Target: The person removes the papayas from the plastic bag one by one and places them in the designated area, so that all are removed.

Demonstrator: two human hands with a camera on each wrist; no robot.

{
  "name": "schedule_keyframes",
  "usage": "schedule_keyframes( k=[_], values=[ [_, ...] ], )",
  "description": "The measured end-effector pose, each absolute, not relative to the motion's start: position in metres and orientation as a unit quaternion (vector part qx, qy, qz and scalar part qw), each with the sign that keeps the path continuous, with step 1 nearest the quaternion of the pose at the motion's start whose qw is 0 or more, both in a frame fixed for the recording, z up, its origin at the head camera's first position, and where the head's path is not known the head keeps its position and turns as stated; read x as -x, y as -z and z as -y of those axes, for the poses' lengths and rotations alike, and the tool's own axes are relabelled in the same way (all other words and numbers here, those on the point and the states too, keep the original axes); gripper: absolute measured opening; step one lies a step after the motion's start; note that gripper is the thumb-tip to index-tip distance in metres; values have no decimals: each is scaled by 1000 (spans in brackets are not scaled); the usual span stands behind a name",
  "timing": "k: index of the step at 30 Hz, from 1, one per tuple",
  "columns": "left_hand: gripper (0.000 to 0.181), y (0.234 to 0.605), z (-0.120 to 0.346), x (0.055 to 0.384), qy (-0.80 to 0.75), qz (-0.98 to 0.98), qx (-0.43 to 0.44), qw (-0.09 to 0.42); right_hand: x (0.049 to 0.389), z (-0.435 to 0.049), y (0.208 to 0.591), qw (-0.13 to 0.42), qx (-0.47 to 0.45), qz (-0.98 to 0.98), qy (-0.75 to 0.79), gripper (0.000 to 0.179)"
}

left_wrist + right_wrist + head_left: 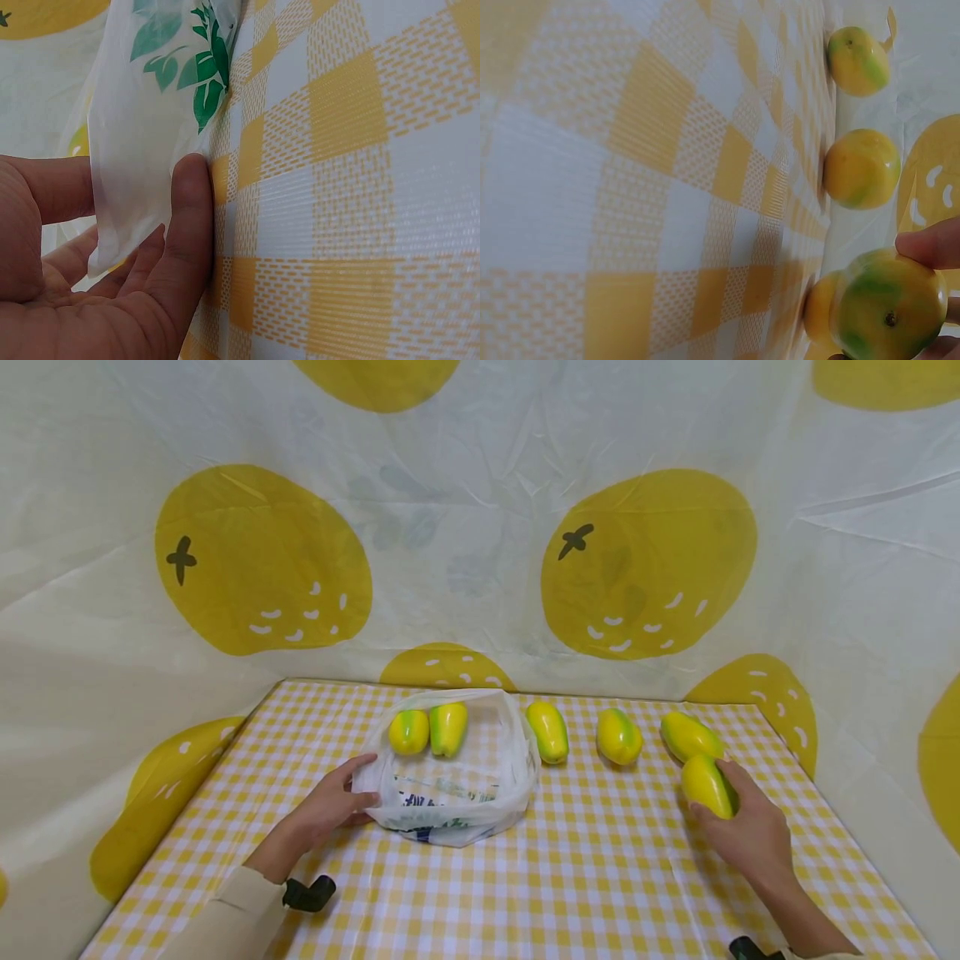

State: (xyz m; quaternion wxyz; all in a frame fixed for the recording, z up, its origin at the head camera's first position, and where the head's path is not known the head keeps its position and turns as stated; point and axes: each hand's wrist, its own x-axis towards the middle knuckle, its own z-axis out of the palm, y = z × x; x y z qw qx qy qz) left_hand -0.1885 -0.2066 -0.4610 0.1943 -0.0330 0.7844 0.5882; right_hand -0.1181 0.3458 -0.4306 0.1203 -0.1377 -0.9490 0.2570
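A white plastic bag [517, 777] with green leaf print lies with its mouth spread on the table. Two yellow-green papayas [408, 732] are inside it. My left hand [336, 800] holds the bag's left edge, which runs between thumb and fingers in the left wrist view. At the right, my right hand [753, 827] grips a papaya [705, 785] between thumb and fingers. Just behind the gripped one sits another papaya [686, 735], partly overlapped by it. Whether those two touch, I cannot tell.
Two more papayas stand in the back row, a slim one [547, 732] beside the bag and a rounder one [618, 737] to its right. A checked yellow-white cloth [585, 877] covers the table. Fruit-printed fabric [465, 527] rises behind and along both sides.
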Motion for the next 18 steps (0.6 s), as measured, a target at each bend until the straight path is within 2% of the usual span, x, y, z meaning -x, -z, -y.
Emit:
schedule_keyframes(
  k=[10, 18],
  values=[
    [76, 459, 205, 188, -576, -793, 38, 193, 116, -356, 434, 141, 127, 949, -252, 78],
    [76, 460, 206, 188, -582, -788, 38, 195, 115, -359, 435, 134, 131, 951, -244, 77]
  ],
)
